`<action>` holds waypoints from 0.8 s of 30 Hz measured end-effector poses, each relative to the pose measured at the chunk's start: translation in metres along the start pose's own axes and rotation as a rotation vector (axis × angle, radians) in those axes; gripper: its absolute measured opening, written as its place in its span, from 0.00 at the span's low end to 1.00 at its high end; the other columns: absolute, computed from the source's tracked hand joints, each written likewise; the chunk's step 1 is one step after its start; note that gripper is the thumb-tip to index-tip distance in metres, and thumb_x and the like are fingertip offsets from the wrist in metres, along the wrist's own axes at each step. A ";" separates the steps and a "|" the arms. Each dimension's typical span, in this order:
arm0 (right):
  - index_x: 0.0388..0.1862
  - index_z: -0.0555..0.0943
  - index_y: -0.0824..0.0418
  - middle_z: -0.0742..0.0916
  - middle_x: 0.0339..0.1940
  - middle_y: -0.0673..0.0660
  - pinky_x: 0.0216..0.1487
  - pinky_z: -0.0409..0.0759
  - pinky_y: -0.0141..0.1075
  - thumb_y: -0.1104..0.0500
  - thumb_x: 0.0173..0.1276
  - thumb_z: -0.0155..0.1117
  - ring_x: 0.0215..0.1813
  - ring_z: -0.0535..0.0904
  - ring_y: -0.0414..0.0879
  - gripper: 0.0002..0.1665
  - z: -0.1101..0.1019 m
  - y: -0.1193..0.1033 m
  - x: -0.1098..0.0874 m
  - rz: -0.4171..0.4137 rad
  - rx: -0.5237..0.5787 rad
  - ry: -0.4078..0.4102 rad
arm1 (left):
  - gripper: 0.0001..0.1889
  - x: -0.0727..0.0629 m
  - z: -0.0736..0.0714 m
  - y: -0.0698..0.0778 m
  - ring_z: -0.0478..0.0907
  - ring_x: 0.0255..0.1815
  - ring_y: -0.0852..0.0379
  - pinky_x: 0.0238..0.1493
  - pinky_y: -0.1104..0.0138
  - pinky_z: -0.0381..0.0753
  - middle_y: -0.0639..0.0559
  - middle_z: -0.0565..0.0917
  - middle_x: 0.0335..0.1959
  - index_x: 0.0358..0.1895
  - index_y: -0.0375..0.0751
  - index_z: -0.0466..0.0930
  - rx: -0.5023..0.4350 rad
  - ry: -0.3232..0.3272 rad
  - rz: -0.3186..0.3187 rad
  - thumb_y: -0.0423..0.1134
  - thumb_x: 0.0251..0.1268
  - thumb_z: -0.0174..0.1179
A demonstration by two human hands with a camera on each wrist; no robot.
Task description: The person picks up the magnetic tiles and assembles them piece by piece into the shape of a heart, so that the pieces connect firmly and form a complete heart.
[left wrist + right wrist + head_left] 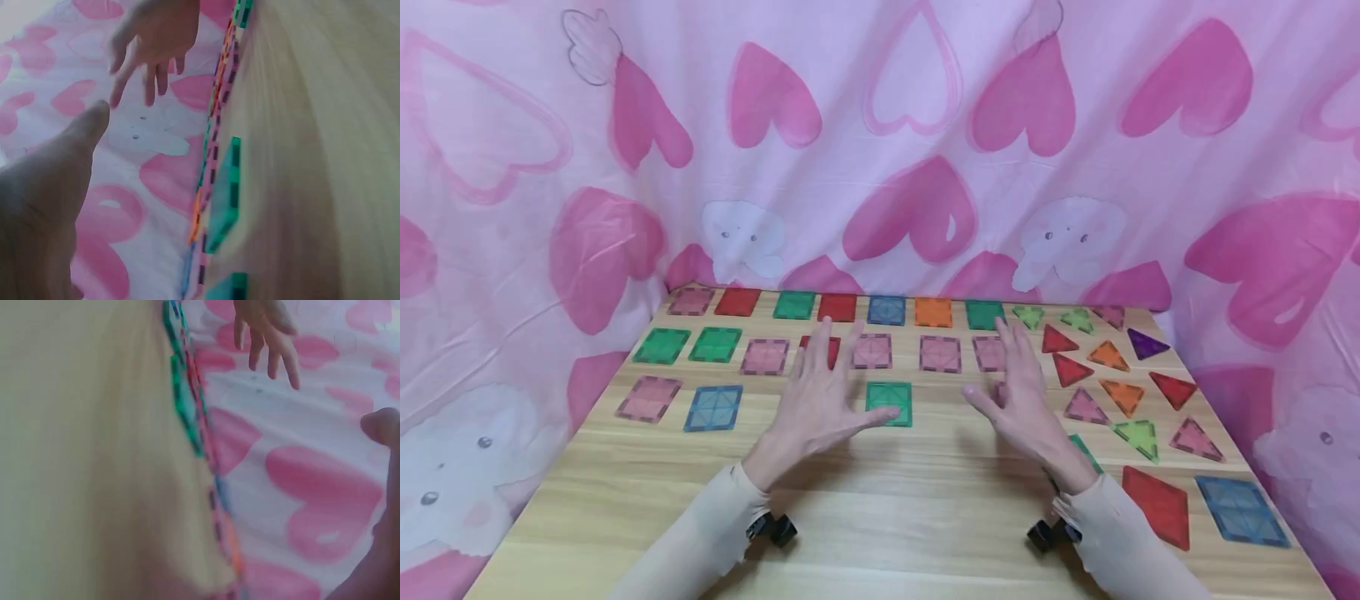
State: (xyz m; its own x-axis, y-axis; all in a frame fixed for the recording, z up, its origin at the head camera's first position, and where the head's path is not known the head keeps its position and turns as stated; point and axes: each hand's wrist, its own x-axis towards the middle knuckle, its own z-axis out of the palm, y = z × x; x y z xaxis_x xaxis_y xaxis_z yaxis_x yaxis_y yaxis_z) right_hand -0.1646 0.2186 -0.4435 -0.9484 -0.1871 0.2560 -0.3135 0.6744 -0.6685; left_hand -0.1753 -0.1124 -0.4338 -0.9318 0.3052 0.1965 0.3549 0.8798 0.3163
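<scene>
The left hand (pixel 816 404) is raised over the surface (pixel 910 533), fingers stretched out and spread, thumb well apart from them. The green square (pixel 889 393) lies flat beneath the thumb tip; in the left wrist view it sits on the surface, apart from the hand. A red square (pixel 834 353) lies beyond, partly hidden behind the fingers, and a blue square (pixel 713 408) lies to the hand's left.

The right hand (pixel 1022 408) is also raised, its fingers extended and the thumb held away from them, pointing toward the left hand. A pink square (pixel 987 354) lies just past its fingertips, partly covered from view. To its right, a pink triangle (pixel 1086 407) lies near, among other triangles. A green tile (pixel 1086 452) shows partly from behind the right wrist, with a large red tile (pixel 1161 508) farther right.
</scene>
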 end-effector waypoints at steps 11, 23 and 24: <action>0.93 0.55 0.53 0.71 0.85 0.68 0.74 0.77 0.63 0.54 0.77 0.79 0.81 0.73 0.68 0.56 -0.021 0.058 -0.026 0.038 0.123 -0.012 | 0.51 0.008 0.021 -0.008 0.70 0.83 0.40 0.80 0.47 0.75 0.36 0.71 0.83 0.86 0.37 0.66 -0.155 -0.148 0.225 0.53 0.66 0.82; 0.86 0.65 0.69 0.78 0.78 0.72 0.79 0.69 0.71 0.54 0.71 0.84 0.78 0.72 0.70 0.54 -0.036 0.077 -0.028 0.089 -0.131 -0.137 | 0.45 0.008 0.028 -0.009 0.69 0.83 0.41 0.82 0.50 0.72 0.37 0.73 0.81 0.82 0.32 0.71 -0.149 -0.270 0.223 0.49 0.70 0.80; 0.86 0.67 0.69 0.78 0.78 0.72 0.78 0.69 0.71 0.55 0.70 0.84 0.77 0.72 0.70 0.53 -0.035 0.078 -0.029 0.088 -0.141 -0.141 | 0.43 0.008 0.028 -0.010 0.70 0.80 0.42 0.81 0.50 0.74 0.38 0.75 0.79 0.81 0.32 0.73 -0.155 -0.268 0.227 0.48 0.69 0.81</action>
State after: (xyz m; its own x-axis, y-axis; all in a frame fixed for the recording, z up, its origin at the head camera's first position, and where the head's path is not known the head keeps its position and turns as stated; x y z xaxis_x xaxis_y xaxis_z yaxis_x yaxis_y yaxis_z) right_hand -0.1598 0.3015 -0.4781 -0.9722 -0.2144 0.0944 -0.2289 0.7841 -0.5768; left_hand -0.1881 -0.1083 -0.4612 -0.8081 0.5881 0.0345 0.5424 0.7199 0.4330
